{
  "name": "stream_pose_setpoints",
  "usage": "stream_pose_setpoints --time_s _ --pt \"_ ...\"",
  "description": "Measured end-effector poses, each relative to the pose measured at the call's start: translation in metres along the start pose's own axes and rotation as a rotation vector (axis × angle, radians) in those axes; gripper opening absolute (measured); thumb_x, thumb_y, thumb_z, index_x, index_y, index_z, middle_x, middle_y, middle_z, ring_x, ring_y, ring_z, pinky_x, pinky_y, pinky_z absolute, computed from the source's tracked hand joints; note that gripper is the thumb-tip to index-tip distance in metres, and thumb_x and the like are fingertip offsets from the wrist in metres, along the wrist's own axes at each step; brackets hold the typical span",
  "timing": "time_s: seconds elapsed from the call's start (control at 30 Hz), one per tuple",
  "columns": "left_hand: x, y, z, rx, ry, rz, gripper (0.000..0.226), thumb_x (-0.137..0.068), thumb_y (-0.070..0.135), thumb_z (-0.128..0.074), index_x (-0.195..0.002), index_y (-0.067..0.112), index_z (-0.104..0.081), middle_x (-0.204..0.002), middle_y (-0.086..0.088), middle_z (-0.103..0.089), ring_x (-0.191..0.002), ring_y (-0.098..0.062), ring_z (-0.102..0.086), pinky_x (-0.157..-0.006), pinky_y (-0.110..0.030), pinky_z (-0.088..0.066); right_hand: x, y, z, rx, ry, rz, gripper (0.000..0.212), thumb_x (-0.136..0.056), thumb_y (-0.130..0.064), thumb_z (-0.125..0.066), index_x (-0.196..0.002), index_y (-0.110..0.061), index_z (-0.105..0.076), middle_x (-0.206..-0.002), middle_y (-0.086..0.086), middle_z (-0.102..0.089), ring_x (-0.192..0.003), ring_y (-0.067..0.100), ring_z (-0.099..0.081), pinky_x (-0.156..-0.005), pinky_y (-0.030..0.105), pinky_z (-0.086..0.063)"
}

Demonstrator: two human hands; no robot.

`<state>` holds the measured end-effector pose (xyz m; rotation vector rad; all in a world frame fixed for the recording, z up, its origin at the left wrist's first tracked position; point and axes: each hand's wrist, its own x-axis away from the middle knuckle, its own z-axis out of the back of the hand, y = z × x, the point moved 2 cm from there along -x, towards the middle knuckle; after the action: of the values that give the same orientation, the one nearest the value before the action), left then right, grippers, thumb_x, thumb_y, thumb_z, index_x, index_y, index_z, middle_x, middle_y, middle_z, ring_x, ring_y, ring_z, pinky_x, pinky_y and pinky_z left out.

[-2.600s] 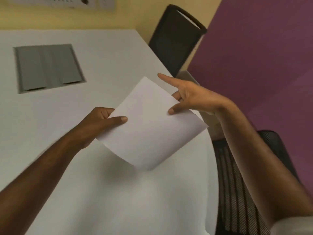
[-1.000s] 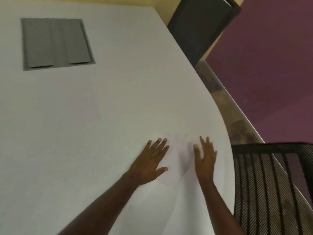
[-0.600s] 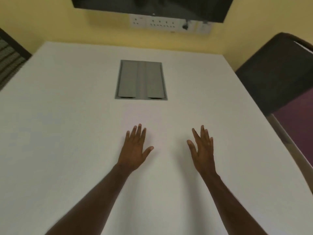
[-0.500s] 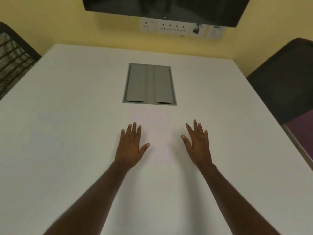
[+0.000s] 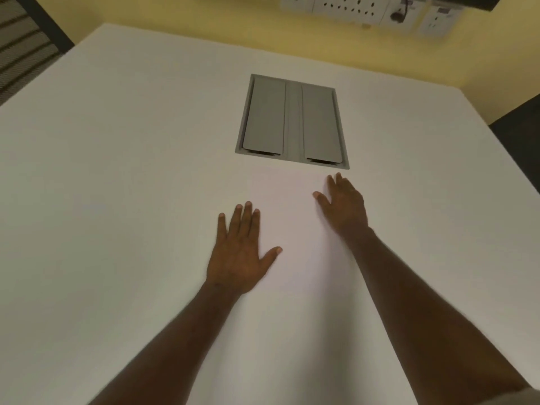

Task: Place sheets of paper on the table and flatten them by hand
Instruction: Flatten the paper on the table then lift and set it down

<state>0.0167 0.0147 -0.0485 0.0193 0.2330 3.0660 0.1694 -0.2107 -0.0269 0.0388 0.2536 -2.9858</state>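
A white sheet of paper (image 5: 289, 211) lies flat on the white table (image 5: 117, 171), just in front of the grey hatch; it is faint against the tabletop. My left hand (image 5: 239, 252) rests palm down on the sheet's left edge, fingers spread. My right hand (image 5: 343, 206) lies palm down on the sheet's right side, further forward than the left, fingertips close to the hatch. Neither hand holds anything.
A grey cable hatch (image 5: 292, 124) with two closed flaps is set into the table's middle. A mesh chair (image 5: 20, 45) stands at the far left, a dark chair (image 5: 520, 138) at the right. Wall sockets (image 5: 368, 10) line the yellow wall beyond the table.
The sheet, held in both hands earlier, now lies on the table. Since half a second ago my right hand has slid forward toward the hatch; the left stays flat.
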Motion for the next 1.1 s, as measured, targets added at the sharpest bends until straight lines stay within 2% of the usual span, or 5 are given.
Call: stream_pose_setpoints --time_s 0.33,0.47,0.63,0.83,1.1 --pt "0.0 -0.002 0.0 -0.012 -0.014 0.007 0.095 -0.089 0.075 0.004 -0.16 0.011 0.005 -0.169 -0.01 0.011 -0.156 -0.026 0.011 -0.125 -0.055 0.002 -0.002 -0.002 0.01 -0.178 -0.045 0.019 0.056 -0.099 -0.048 -0.054 -0.146 -0.018 -0.051 -0.164 0.004 -0.03 -0.152 0.024 -0.021 -0.124 0.042 -0.019" --pt "-0.001 -0.003 0.0 0.006 -0.007 0.006 0.097 -0.088 0.077 0.005 -0.16 0.011 0.005 -0.169 -0.009 0.012 -0.156 -0.026 0.012 -0.125 -0.055 0.002 0.006 -0.007 0.031 -0.498 -0.004 -0.064 0.04 -0.087 -0.04 -0.074 -0.125 -0.027 -0.068 -0.144 0.0 -0.055 -0.132 0.02 -0.049 -0.112 0.037 -0.039" --pt "0.001 -0.003 0.003 0.047 0.0 0.007 0.102 -0.087 0.081 -0.004 -0.158 0.009 0.009 -0.168 -0.011 0.012 -0.156 -0.024 0.009 -0.126 -0.053 0.002 0.042 -0.032 0.063 -0.956 0.059 -0.126 0.078 -0.078 -0.011 -0.08 -0.144 -0.037 -0.048 -0.132 -0.002 -0.063 -0.106 0.022 -0.064 -0.09 0.035 -0.055" --pt "0.01 -0.019 0.06 1.199 -0.099 0.315 0.108 -0.085 0.04 -0.077 -0.161 0.023 -0.001 -0.166 0.004 -0.024 -0.152 -0.014 -0.021 -0.122 -0.032 -0.018 0.107 -0.086 0.137 -1.363 0.062 -0.111 0.092 -0.074 -0.01 -0.084 -0.149 -0.036 -0.036 -0.105 -0.03 -0.07 -0.104 0.023 -0.071 -0.084 0.045 -0.061" --pt "0.117 -0.028 0.168 1.692 -0.32 0.145 0.069 -0.089 0.008 -0.069 -0.151 0.017 -0.042 -0.142 -0.008 -0.06 -0.13 -0.024 -0.058 -0.113 -0.041 -0.043 0.226 -0.152 0.244 -1.821 -0.225 -0.045 0.076 -0.079 -0.003 -0.072 -0.146 -0.026 -0.045 -0.13 0.012 -0.067 -0.113 0.031 -0.068 -0.084 0.042 -0.06"
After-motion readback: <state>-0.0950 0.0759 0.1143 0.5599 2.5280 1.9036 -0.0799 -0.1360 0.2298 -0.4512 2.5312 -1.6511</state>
